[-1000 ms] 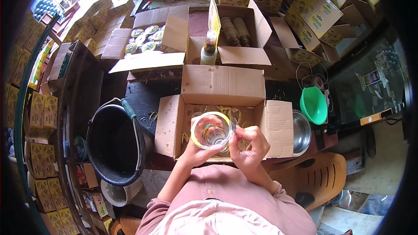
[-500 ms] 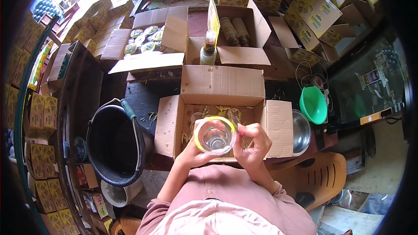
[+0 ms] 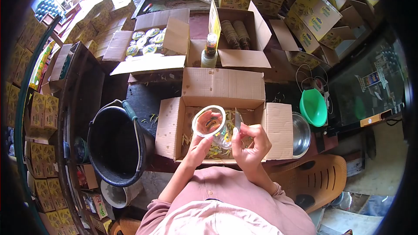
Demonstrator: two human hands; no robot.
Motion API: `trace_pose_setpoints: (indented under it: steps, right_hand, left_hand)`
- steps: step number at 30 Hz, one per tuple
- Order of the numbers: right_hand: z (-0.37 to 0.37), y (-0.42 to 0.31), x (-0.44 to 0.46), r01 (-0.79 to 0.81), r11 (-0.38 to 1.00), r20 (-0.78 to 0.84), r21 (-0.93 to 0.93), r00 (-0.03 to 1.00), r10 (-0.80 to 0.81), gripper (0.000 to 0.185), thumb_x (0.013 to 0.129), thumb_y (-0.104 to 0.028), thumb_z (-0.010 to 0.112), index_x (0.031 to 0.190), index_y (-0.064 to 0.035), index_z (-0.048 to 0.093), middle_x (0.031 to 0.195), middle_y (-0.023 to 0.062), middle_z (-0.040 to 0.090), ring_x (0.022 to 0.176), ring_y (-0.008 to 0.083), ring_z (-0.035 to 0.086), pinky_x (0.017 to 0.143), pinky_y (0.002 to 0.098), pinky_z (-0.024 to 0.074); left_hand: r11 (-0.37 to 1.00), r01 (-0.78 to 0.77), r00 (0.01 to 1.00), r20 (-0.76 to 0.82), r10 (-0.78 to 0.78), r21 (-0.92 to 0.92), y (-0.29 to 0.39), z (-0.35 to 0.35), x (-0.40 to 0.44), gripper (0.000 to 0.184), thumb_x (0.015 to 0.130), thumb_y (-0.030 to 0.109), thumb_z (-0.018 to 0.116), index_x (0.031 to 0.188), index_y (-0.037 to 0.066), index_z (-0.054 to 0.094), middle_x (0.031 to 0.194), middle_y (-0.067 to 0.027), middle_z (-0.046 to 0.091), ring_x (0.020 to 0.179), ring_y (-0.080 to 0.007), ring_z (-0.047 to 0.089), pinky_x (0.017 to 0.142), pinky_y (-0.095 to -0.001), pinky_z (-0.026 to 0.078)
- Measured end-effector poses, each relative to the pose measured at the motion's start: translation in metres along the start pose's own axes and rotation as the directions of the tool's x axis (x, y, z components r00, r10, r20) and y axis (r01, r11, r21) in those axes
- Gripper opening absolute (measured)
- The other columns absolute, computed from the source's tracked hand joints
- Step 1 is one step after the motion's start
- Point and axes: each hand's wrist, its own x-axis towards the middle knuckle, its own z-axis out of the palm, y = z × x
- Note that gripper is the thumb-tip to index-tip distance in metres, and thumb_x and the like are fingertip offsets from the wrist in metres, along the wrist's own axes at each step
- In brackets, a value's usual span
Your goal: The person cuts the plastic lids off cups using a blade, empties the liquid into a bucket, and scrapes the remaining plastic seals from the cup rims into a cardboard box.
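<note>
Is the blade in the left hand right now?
No, the right hand holds the blade, while the left hand holds the clear cup.

The cup (image 3: 212,122) in my left hand (image 3: 200,147) looks like thin, clear plastic with a smooth gloss, and the blade (image 3: 237,118) in my right hand (image 3: 252,146) like flat metal. The open box (image 3: 223,82) before me is matt brown cardboard, spotted on its back flap, while the bucket (image 3: 101,148) is dark, smooth plastic and the round bowl (image 3: 301,135) shiny metal. My shirt (image 3: 209,180) is soft, matt cloth, the green basin (image 3: 312,106) smooth plastic with a light sheen, and the slotted chair (image 3: 327,178) moulded plastic.
</note>
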Motion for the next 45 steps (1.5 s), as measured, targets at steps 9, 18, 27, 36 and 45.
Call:
trace_pose_setpoints:
  steps: [9, 18, 27, 36, 45]
  right_hand:
    - [0.008, 0.001, -0.006, 0.053, 0.999, 0.041, 0.007, 0.998, -0.053, 0.018, 0.068, 0.004, 0.064, 0.084, -0.0005, 0.058, 0.068, 0.0072, 0.056, 0.054, 0.0138, 0.056, 0.049, 0.0232, 0.0459]
    - [0.009, 0.003, -0.009, 0.07, 0.997, 0.042, -0.044, 0.997, -0.068, 0.016, 0.068, 0.004, 0.064, 0.08, -0.0012, 0.056, 0.072, 0.0102, 0.059, 0.057, 0.0181, 0.059, 0.051, 0.0261, 0.0472]
    - [0.009, 0.005, -0.004, 0.13, 0.988, 0.01, -0.079, 0.992, -0.129, 0.016, 0.067, 0.005, 0.064, 0.081, 0.0007, 0.058, 0.069, 0.0099, 0.055, 0.057, 0.0171, 0.055, 0.049, 0.024, 0.0441]
    - [0.005, 0.011, 0.0, 0.038, 0.999, 0.011, -0.014, 0.999, -0.038, 0.019, 0.067, 0.005, 0.065, 0.081, -0.0014, 0.056, 0.069, 0.0086, 0.056, 0.057, 0.0164, 0.056, 0.051, 0.0245, 0.0443]
    - [0.002, 0.005, -0.005, 0.046, 0.999, 0.009, -0.014, 0.999, -0.046, 0.018, 0.067, 0.005, 0.067, 0.081, -0.0013, 0.057, 0.067, 0.0085, 0.056, 0.055, 0.0157, 0.055, 0.049, 0.0246, 0.044]
  left_hand:
    - [0.98, -0.126, 0.991, 0.051, 0.12, 0.153, -0.001, 0.001, -0.001, 0.064, 0.083, 0.018, 0.054, 0.135, 0.006, 0.018, 0.13, -0.0121, 0.03, 0.123, -0.0216, 0.032, 0.103, -0.0374, 0.023]
    - [0.946, -0.142, 0.989, -0.001, 0.149, 0.291, 0.001, 0.011, -0.003, 0.067, 0.082, 0.014, 0.056, 0.135, 0.004, 0.016, 0.129, -0.0119, 0.029, 0.121, -0.0224, 0.033, 0.102, -0.0367, 0.025]
    - [0.903, -0.099, 0.995, 0.018, 0.101, 0.417, 0.003, 0.009, -0.007, 0.072, 0.077, 0.009, 0.061, 0.133, 0.003, 0.017, 0.128, -0.012, 0.03, 0.12, -0.0224, 0.034, 0.101, -0.0345, 0.028]
    - [0.832, -0.117, 0.993, 0.088, 0.082, 0.542, 0.009, 0.006, -0.008, 0.072, 0.077, 0.01, 0.063, 0.132, 0.003, 0.018, 0.126, -0.0125, 0.033, 0.118, -0.0219, 0.037, 0.1, -0.0337, 0.028]
    - [0.862, -0.115, 0.992, 0.098, 0.077, 0.493, 0.01, 0.006, -0.006, 0.074, 0.076, 0.011, 0.064, 0.133, 0.003, 0.018, 0.126, -0.0126, 0.034, 0.119, -0.0222, 0.037, 0.1, -0.034, 0.029]
